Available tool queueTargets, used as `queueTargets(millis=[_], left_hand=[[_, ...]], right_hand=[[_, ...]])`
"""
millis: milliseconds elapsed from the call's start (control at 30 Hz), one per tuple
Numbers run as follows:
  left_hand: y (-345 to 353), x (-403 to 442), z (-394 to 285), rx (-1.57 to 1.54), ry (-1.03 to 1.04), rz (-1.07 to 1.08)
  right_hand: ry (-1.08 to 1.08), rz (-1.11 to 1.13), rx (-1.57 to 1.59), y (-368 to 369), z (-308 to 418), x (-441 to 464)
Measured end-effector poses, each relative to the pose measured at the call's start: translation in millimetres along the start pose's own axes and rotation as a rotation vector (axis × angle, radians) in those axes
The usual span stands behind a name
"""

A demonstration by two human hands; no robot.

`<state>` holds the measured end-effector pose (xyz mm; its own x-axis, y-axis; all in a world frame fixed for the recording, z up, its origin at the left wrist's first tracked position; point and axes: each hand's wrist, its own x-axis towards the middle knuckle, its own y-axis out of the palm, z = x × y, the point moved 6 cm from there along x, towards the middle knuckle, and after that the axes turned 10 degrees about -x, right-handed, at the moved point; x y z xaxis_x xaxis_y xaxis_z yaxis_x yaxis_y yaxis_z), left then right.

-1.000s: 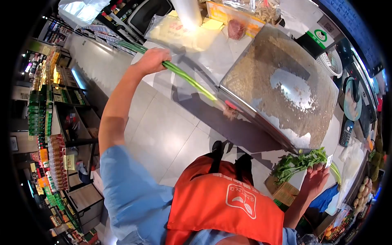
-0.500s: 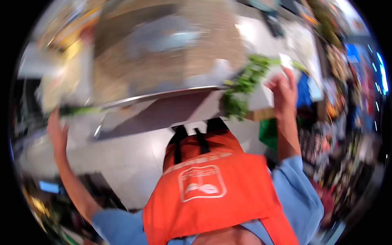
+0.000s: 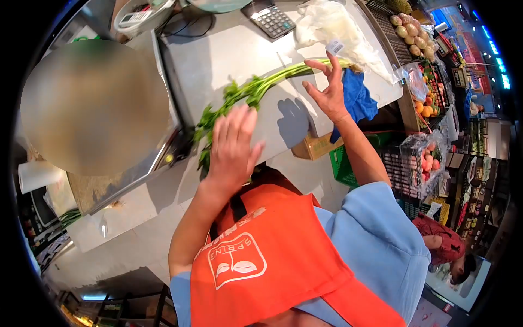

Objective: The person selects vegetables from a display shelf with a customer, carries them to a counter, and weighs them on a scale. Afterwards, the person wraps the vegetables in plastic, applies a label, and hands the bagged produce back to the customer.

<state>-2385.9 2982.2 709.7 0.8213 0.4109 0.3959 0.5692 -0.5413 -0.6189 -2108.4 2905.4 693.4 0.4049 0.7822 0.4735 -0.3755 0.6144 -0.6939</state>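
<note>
A bunch of leafy celery lies across the white counter, its leaves to the left and its root end to the right. My left hand is over the leaves with its fingers stretched out, hiding part of them; whether it touches them I cannot tell. Near the root end, my right hand has its fingers spread. A small white barcode label is at the tip of its index finger, seemingly stuck there.
A white plastic bag, a calculator and a blue cloth or bag are around the celery. At left is a metal-edged surface, partly blurred. Fruit crates stand at right, with a person in red beyond.
My left hand has come from the far left to the celery leaves. My right hand stays by the stalks with the label at its fingertip. The view has turned.
</note>
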Motion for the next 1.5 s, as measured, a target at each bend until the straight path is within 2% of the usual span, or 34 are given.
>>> queueTargets(millis=[67, 133, 200, 233, 300, 400, 467, 533, 567, 600, 633, 667, 767, 800, 833, 867, 900, 933, 967, 1000, 1067, 1133, 1300, 1333, 1400, 1500], left_hand=[[43, 42, 29, 0.292, -0.157, -0.006], [89, 68, 58, 0.372, -0.233, 0.048], [101, 81, 71, 0.447, -0.314, 0.151], [104, 88, 73, 0.442, -0.326, 0.182], [101, 89, 77, 0.425, -0.375, 0.225], [92, 68, 80, 0.318, -0.561, 0.191], [77, 62, 44, 0.148, -0.385, 0.036], [50, 57, 17, 0.105, -0.445, 0.06], [45, 62, -1, 0.069, -0.459, 0.108], [33, 64, -22, 0.031, -0.474, 0.155], [-10, 52, -34, 0.117, -0.521, 0.108], [-32, 50, -49, 0.142, -0.509, 0.121], [-121, 23, -68, 0.295, -0.526, 0.051], [-154, 14, -67, 0.36, -0.441, -0.012], [-185, 8, -61, 0.403, -0.452, -0.037], [-208, -7, -62, 0.476, -0.51, -0.06], [-228, -23, -66, 0.55, -0.569, -0.082], [-250, -31, -62, 0.59, -0.601, -0.091], [-273, -40, -59, 0.626, -0.631, -0.101], [-298, -47, -53, 0.665, -0.527, -0.133], [-342, -60, -33, 0.686, -0.53, -0.151], [-378, -79, 11, 0.674, -0.55, -0.144], [-415, -113, 108, 0.524, -0.441, -0.104], [-415, -121, 126, 0.553, -0.528, -0.068], [-408, -125, 145, 0.473, -0.437, -0.082], [-404, -131, 161, 0.411, -0.484, -0.031]], right_hand=[[-0.041, 0.018, -0.047, -12, -25, 3], [-0.111, 0.052, -0.155, -30, -73, 10], [-0.166, 0.091, -0.27, -33, -102, 15], [-0.215, 0.09, -0.242, -39, -120, 19], [-0.172, 0.176, -0.269, -42, -148, 25], [-0.22, 0.258, -0.273, -18, -173, 36], [-0.1, 0.274, -0.259, -21, -194, 32], [-0.044, 0.3, -0.167, -11, -203, 35], [0.006, 0.293, -0.225, -36, -200, 22], [-0.004, 0.27, -0.092, -54, -186, 12], [-0.141, 0.255, 0.075, -33, -152, 31], [-0.205, 0.217, 0.171, -47, -134, 33], [-0.124, 0.366, 0.221, -38, -32, 71], [-0.233, 0.309, 0.225, -31, -2, 80], [-0.34, 0.25, 0.222, -21, 31, 93], [-0.513, 0.185, 0.262, -11, 69, 103], [-0.557, 0.179, 0.332, 2, 94, 106], [-0.612, 0.176, 0.269, 10, 119, 110], [-0.589, 0.205, 0.287, 15, 148, 114], [-0.579, 0.179, 0.271, 30, 172, 119], [-0.593, 0.184, 0.294, 55, 212, 127], [-0.549, 0.258, 0.248, 106, 244, 132], [-0.555, 0.299, 0.017, 154, 283, 133], [-0.559, 0.295, -0.022, 158, 287, 129], [-0.554, 0.286, -0.057, 163, 283, 123], [-0.536, 0.239, -0.139, 165, 282, 119]])
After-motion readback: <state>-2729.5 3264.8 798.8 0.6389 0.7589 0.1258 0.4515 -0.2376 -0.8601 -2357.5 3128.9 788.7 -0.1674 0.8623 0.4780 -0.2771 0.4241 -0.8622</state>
